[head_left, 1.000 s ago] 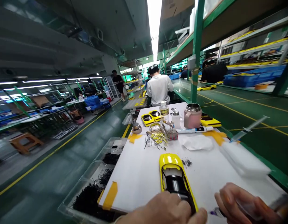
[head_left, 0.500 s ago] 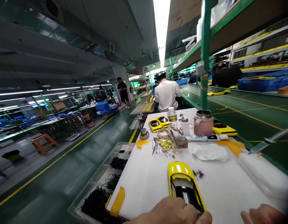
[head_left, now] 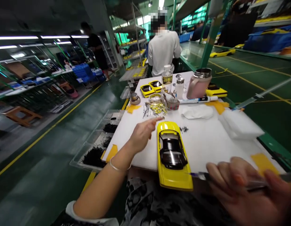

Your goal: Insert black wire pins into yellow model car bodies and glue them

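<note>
A yellow model car body with dark windows lies on the white board, its near end jutting past the board's front edge. My left hand is just beyond the car's far left side, index finger stretched out above small yellow and black parts; what lies at its fingertip is too small to name. To the right of the car's near end, my right hand is closed around a slim syringe-like tool, whose thin tip points left at the car.
Behind the parts stand a labelled bottle, a pink mug and more yellow car pieces. A clear tray of black parts is at the left. Another syringe lies at the right. A person in white sits ahead.
The view has tilted down. My left hand has left the car and moved to its far left. My right hand now shows the slim tool. The car sits nearer the front edge.
</note>
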Motion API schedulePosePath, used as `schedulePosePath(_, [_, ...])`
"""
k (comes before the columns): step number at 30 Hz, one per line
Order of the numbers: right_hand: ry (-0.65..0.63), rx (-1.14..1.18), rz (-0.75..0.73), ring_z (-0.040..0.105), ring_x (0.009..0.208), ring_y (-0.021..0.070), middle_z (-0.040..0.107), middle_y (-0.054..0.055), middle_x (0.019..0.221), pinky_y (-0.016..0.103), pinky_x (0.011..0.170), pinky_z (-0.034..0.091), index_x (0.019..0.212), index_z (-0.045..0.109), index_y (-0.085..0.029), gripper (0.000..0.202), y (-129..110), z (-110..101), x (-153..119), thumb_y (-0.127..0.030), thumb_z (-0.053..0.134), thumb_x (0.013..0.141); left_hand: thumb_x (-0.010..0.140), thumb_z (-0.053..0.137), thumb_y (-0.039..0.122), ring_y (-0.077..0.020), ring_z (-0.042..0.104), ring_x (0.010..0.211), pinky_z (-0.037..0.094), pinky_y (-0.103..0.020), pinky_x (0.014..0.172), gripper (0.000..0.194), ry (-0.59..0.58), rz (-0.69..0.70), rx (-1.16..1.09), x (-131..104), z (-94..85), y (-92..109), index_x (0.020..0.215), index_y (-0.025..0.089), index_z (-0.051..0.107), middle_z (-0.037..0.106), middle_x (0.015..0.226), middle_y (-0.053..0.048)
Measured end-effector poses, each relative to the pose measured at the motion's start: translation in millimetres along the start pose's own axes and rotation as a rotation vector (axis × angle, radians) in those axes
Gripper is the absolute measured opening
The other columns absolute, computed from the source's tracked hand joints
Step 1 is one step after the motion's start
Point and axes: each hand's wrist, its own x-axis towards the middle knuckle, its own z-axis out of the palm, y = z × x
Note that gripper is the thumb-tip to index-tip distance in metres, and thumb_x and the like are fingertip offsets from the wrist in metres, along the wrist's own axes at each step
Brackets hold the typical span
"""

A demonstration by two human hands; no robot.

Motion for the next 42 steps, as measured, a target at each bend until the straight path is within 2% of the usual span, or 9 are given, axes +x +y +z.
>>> schedulePosePath(2, [-0.040,0.018,-0.003,0.028,0.055,0.0139,0.024,-0.001,0.055,0.026,0.043,0.023,0.071,0.066,-0.023,0.039,7.3,25.8,2.9,-0.051,0.053,0.095,0.098,0.052,0.064,-0.0108,0.043,0.055,0.044,-0.024,0.051,0.063,0.122,-0.070,-0.187,9.2,6.1,-23.2,0.127,0.012,0.072,0.048,0.069,0.002])
schedulePosePath(4, [-0.084,0.020,-0.018,0.030,0.055,0.0135,0.024,-0.001,0.055,0.026,0.044,0.023,0.076,0.069,-0.022,0.033,15.5,40.2,7.4,-0.046,0.055,0.094,0.095,0.057,0.062,-0.0095,0.038,0.054,0.041,-0.023,0.047,0.065,0.191,-0.102,-0.257,14.3,13.5,-42.0,0.131,0.009,0.068,0.041,0.068,0.004])
schedulePosePath(9, [-0.112,-0.027,-0.073,0.033,0.055,0.0130,0.029,-0.002,0.056,0.024,0.046,0.025,0.080,0.067,-0.023,0.027,31.5,46.2,10.6,-0.043,0.055,0.095,0.092,0.065,0.048,-0.0075,0.037,0.053,0.038,-0.020,0.048,0.061,0.277,-0.148,-0.315,11.8,15.3,-64.9,0.136,0.006,0.065,0.041,0.064,0.006])
schedulePosePath(14, [-0.116,-0.100,-0.107,0.036,0.057,0.0132,0.030,-0.002,0.057,0.025,0.051,0.029,0.080,0.063,-0.023,0.025,41.0,47.2,5.5,-0.039,0.053,0.096,0.086,0.074,0.044,-0.0058,0.042,0.051,0.036,-0.021,0.049,0.049,0.277,-0.150,-0.321,6.6,10.6,-65.9,0.121,0.010,0.077,0.062,0.067,0.000])
schedulePosePath(17, [-0.104,-0.119,-0.106,0.036,0.057,0.0134,0.030,-0.002,0.057,0.026,0.052,0.029,0.079,0.062,-0.023,0.024,43.9,49.6,5.8,-0.038,0.053,0.096,0.085,0.076,0.045,-0.0062,0.044,0.051,0.037,-0.021,0.049,0.045,0.281,-0.138,-0.315,6.3,12.0,-64.4,0.116,0.013,0.080,0.068,0.068,-0.002])
schedulePosePath(32, [-0.118,-0.182,-0.133,0.038,0.060,0.0158,0.036,-0.001,0.060,0.031,0.058,0.030,0.078,0.058,-0.022,0.026,52.2,47.3,4.6,-0.033,0.048,0.098,0.084,0.075,0.044,-0.0075,0.046,0.053,0.039,-0.021,0.049,0.038,0.266,-0.121,-0.253,5.0,13.4,-61.2,0.106,0.015,0.083,0.070,0.069,-0.003])
schedulePosePath(42, [-0.112,-0.185,-0.148,0.037,0.057,0.0151,0.035,-0.002,0.058,0.029,0.055,0.030,0.075,0.056,-0.021,0.027,52.9,47.4,7.2,-0.036,0.051,0.097,0.085,0.073,0.038,-0.0079,0.046,0.053,0.037,-0.022,0.049,0.032,0.258,-0.120,-0.230,4.6,12.7,-60.1,0.105,0.015,0.083,0.069,0.067,-0.003])
